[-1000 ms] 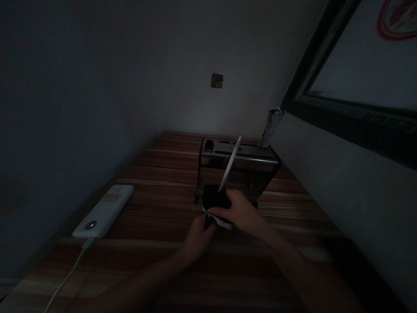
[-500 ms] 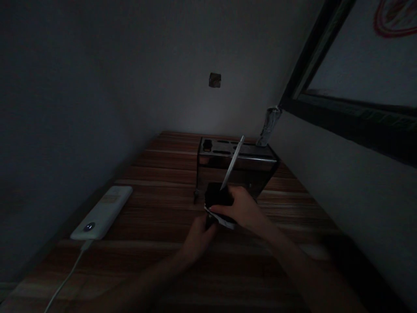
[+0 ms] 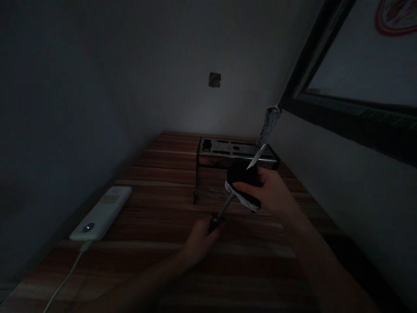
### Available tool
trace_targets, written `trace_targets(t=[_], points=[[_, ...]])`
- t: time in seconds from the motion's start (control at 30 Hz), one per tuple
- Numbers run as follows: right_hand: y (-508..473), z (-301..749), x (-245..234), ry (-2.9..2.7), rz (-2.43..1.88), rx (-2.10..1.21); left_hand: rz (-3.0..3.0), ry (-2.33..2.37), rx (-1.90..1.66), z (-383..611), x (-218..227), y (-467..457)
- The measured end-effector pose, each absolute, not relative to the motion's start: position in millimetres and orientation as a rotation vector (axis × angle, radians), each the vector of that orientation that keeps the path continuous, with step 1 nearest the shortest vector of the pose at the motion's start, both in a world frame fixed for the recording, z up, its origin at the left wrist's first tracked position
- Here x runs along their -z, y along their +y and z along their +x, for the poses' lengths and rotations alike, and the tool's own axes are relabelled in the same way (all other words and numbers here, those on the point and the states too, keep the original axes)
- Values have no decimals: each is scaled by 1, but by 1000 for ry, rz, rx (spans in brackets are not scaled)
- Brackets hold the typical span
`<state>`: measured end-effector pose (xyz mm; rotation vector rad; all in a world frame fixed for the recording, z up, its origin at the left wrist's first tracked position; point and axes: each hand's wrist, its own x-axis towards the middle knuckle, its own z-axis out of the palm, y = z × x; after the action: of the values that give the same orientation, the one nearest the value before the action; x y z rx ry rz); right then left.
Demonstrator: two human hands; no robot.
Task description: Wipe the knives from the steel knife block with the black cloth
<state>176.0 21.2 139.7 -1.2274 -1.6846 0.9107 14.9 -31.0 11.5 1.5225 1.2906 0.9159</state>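
Near the table's middle, my left hand [image 3: 202, 237] is closed around the dark handle of a sharpening steel [image 3: 227, 203], a long thin metal rod with a guard at the handle. The rod slants up and to the right, its bright tip standing clear. My right hand [image 3: 272, 191] pinches a folded black cloth [image 3: 243, 176] with a white underside around the upper part of the rod. The cloth hides that stretch of metal. Just behind the hands stands a knife rack [image 3: 224, 147] with a slotted shiny metal top and dark sides.
A white power bank [image 3: 106, 208] with a lit display lies at the left, a white cable [image 3: 70, 274] running from it. Behind the rack, a plastic-wrapped object [image 3: 269, 124] leans at the wall. A dark-framed panel [image 3: 355, 121] hangs at the right above the striped wooden table [image 3: 156, 191].
My right hand and the cloth have slid up and right along the rod, away from the handle. The rod now tilts further right, and its lower part shows between my hands.
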Motion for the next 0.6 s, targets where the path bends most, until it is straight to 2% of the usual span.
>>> trace_targets(t=[0.3, 0.6], points=[[21, 207, -156, -1315, -1097, -907, 1662, 1299, -815, 15, -13, -33], [17, 211, -163, -1219, -1042, -849, 1754, 1290, -807, 15, -12, -33]])
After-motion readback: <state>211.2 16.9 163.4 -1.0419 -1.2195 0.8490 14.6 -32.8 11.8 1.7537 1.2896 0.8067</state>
